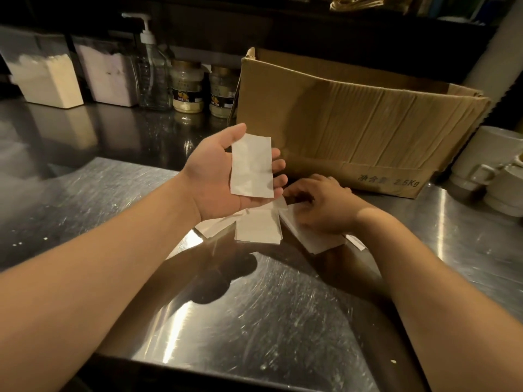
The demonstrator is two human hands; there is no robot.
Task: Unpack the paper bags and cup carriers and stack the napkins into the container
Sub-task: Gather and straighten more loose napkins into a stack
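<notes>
The left hand (218, 171) lies palm-up, fingers relaxed, cradling one napkin (252, 166) lengthwise near-to-far. Loose napkins (259, 229) lie on the counter (254, 306) directly beneath; the right hand (322, 206) (closer, fingers curled) is pinching them.

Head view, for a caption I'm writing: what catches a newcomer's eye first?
The left hand, raised palm up at centre, carries a white napkin. Below it the right hand rests on more napkins fanned on the steel counter. A big cardboard box stands open behind them.
</notes>
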